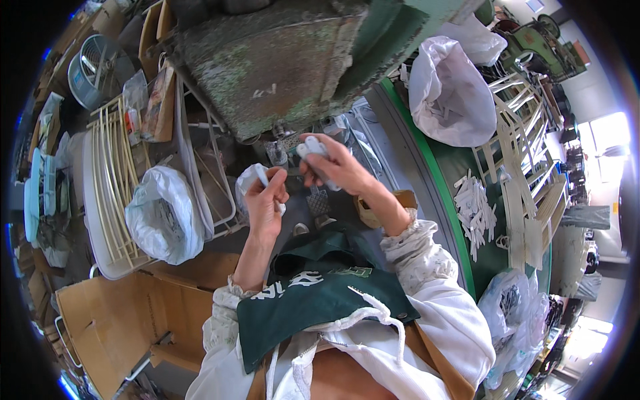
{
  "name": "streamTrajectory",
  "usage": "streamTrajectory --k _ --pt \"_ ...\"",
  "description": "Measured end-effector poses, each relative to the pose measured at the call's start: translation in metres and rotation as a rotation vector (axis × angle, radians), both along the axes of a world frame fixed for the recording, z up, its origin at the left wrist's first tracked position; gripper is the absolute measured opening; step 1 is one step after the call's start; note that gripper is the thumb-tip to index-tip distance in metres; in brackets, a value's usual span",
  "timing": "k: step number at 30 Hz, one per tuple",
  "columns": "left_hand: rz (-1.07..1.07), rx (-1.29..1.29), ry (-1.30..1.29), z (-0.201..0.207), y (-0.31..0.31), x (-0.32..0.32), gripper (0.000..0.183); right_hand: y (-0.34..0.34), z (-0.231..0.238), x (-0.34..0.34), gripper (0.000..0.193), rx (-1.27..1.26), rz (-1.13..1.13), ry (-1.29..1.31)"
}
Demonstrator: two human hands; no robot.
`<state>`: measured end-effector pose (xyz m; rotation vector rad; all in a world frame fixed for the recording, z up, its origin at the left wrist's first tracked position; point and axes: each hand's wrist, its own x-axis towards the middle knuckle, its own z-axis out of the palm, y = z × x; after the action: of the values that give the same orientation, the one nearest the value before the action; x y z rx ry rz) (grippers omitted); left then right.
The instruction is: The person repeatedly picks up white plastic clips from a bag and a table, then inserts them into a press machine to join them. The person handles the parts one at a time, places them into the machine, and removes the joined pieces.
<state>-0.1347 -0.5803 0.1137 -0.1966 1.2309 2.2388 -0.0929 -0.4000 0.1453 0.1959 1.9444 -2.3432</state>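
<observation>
My left hand (265,205) pinches a small, flat whitish piece (262,175) between thumb and fingers; a second pale end shows below the fingers. To its right, my right hand (341,167) is closed around several similar flat pieces with rounded ends (313,147). The two hands are apart, in front of my dark green apron. Ahead of them stands a worn green machine (273,73). What the pieces are exactly is too small to tell.
A white bag (160,220) stands on the left beside long pale rods (110,180). An open cardboard box (107,327) lies lower left. On the right, a green-edged table carries a heap of white strips (475,213) and a large white sack (447,100).
</observation>
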Motion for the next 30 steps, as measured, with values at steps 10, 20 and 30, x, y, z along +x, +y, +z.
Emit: streamTrajectory --k 10,20,30 --pt "0.133 -0.145 0.162 0.002 0.014 -0.010 0.016 -0.020 -0.001 -0.011 0.016 -0.002 0.051 0.003" --pt "0.200 -0.063 0.163 0.018 0.029 -0.010 0.020 -0.026 0.016 -0.011 0.021 -0.038 -0.145 -0.024" --pt "0.216 -0.225 0.154 0.007 0.028 -0.021 0.019 0.007 0.005 -0.035 0.019 0.248 -0.051 -0.152"
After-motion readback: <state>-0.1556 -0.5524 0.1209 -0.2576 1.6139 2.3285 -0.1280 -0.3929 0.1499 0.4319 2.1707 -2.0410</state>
